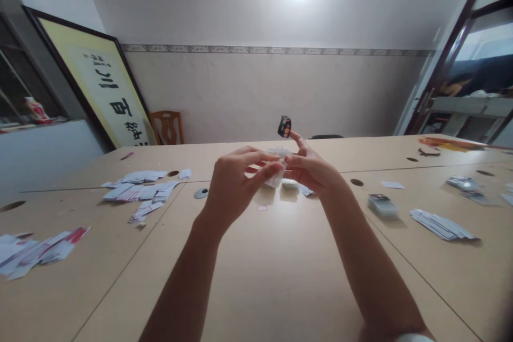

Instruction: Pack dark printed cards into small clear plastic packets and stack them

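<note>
A small translucent, whitish packet (274, 179) is held above the table between my two hands. My left hand (238, 176) pinches it from the left with thumb and fingers. From the other side, my right hand (310, 168) grips it between thumb and lower fingers, its index finger stretched upward. At that fingertip is a small black piece (285, 126) with an orange picture, like a sticker or label; how it is attached I cannot tell. Beneath the hands lie a clear-looking stack (290, 184) and a small red-edged white slip (262, 208), partly blurred.
White paper slips (138, 192) spread at the left, with another pile (44, 251) nearer. On the right are a stack of clear packs (382, 206), fanned white strips (443, 225) and more packs (460, 183). A wooden chair (167, 125) stands behind the table.
</note>
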